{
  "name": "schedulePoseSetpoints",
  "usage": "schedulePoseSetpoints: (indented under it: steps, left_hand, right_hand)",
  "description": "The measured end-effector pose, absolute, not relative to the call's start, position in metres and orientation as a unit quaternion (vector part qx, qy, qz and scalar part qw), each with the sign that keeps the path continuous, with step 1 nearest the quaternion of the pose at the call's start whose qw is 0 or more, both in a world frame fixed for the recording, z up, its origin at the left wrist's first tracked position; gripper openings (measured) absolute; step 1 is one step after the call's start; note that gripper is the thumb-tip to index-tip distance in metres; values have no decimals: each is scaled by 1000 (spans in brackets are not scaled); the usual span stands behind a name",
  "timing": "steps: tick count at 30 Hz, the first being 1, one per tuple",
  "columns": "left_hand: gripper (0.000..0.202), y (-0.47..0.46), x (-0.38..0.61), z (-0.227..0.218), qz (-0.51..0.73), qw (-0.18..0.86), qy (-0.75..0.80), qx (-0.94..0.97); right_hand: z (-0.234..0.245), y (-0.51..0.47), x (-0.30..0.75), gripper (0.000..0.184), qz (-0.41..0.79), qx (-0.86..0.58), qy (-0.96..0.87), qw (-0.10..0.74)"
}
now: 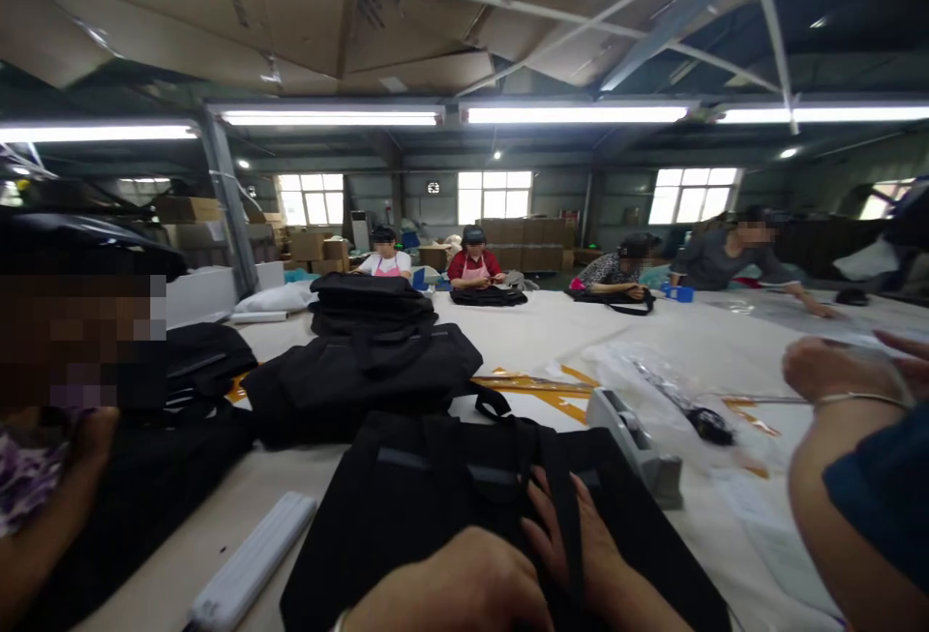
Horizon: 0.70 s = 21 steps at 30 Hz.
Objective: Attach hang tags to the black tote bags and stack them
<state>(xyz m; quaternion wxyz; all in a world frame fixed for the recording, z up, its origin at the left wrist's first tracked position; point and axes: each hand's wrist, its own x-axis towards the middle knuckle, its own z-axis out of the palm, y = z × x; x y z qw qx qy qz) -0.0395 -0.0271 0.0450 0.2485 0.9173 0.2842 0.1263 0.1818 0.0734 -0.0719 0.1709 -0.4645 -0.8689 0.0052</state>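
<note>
A black fabric bag (435, 506) lies flat on the white table (552, 332) right in front of me. My right hand (573, 540) rests on it with the fingers stretched out. A black strap (562, 487) runs up between those fingers. My left hand (457, 584) is at the bottom edge, curled into a loose fist over the near part of the bag. What its fingers hold is hidden.
A pile of black bags (363, 361) sits behind mine. A grey tape dispenser (635, 438) and a clear plastic bag (674, 390) lie to the right, a long white box (254, 564) to the left. Co-workers' arms reach in at left (44, 526) and right (834, 477). Several people work along the far side.
</note>
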Motion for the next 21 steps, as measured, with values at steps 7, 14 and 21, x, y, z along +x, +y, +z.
schedulePoseSetpoints:
  steps: [7, 14, 21]
  left_hand:
    - [42, 64, -80, 83, 125, 9, 610, 782]
    - [66, 124, -151, 50, 39, 67, 679, 730]
    - [70, 150, -164, 39, 21, 116, 675, 728]
  right_hand:
    - [-73, 73, 197, 56, -35, -439, -881, 170]
    - [-46, 82, 258, 52, -62, -492, -860, 118]
    - [-1, 131, 220, 47, -15, -545, -803, 240]
